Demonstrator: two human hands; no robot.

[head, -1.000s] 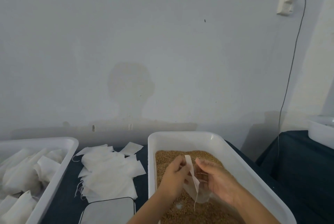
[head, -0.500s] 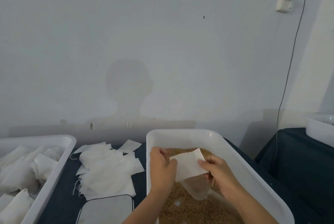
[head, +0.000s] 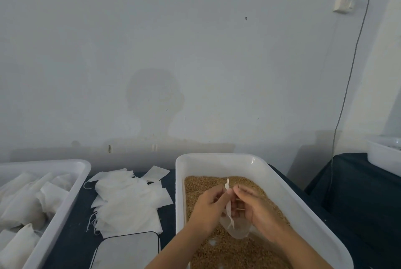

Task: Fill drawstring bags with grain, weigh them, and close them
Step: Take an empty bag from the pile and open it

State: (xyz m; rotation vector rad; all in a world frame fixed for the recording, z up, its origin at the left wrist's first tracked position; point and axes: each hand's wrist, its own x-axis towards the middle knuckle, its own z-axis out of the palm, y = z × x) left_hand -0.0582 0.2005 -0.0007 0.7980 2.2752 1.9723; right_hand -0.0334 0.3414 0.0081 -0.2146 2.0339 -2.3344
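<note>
A white plastic tub point(head: 219, 161) holds brown grain point(head: 201, 184). Over the grain both hands hold a thin white drawstring bag point(head: 238, 228), seen edge-on, its top flap sticking up between the fingers. My left hand point(head: 209, 205) pinches the bag's upper edge from the left. My right hand point(head: 253, 208) touches the bag from the right, fingers curled toward it. A clear scoop or cup lies under the bag on the grain, mostly hidden.
A loose pile of empty white bags point(head: 128, 199) lies on the dark tablecloth left of the tub. A white scale point(head: 128, 251) sits in front of the pile. A second white tub point(head: 65, 182) at far left holds filled bags. Another tub point(head: 384, 158) stands at far right.
Half a second ago the bag's face was spread flat toward me between both hands; now it is turned edge-on and both hands have come together over the grain.
</note>
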